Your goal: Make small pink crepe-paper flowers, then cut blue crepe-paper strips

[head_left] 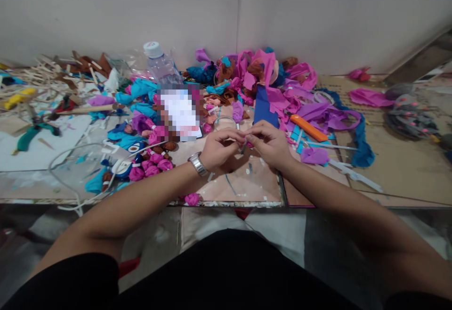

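My left hand [219,148], with a metal watch [197,164] on its wrist, meets my right hand [270,144] fingertip to fingertip above the bench. Both hands are closed in a pinch. A small bit of pink crepe paper [249,144] shows between them; the fingers cover most of it. Just beyond my fingers lie a purple crepe paper bud [238,111] and a pale wire loop [226,120]. A dark blue strip [265,107] sits behind my right hand.
A lit phone [181,114] and a bottle [162,67] stand left of centre. Pink buds [151,165] and a white cable [63,157] lie nearer. Pliers [33,133] are far left. An orange cutter [309,128] rests at right among purple crepe strips [332,114].
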Available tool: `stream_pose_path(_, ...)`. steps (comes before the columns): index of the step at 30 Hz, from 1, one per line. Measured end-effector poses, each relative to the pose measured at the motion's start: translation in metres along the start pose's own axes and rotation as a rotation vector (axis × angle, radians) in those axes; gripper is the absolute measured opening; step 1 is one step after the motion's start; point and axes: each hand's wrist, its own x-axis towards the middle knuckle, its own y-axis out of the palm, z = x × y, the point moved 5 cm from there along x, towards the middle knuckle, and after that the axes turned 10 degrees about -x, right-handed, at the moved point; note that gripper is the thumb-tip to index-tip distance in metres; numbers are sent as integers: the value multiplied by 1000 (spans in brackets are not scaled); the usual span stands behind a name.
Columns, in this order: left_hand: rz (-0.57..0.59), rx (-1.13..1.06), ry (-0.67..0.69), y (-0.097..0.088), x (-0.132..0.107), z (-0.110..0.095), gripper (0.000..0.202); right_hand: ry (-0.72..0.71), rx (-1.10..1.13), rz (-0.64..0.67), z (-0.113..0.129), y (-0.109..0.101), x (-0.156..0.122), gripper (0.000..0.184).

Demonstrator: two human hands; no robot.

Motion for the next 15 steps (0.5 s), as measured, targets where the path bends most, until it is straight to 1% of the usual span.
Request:
stream_pose_path(3, 5, 9, 15, -1, 0, -1, 12, 18, 22, 7, -1, 0, 0, 19)
stream_pose_path(7, 33, -2, 6, -1, 0, 0, 6, 36, 34, 18, -3, 1, 0, 21)
stream_pose_path(10, 58, -8, -3, 0, 1, 0, 12, 38, 27, 18, -2, 0, -1, 21)
stream_pose_path(15, 24, -28, -45, 0, 1, 3, 20, 31, 40, 17, 0, 1, 0, 20)
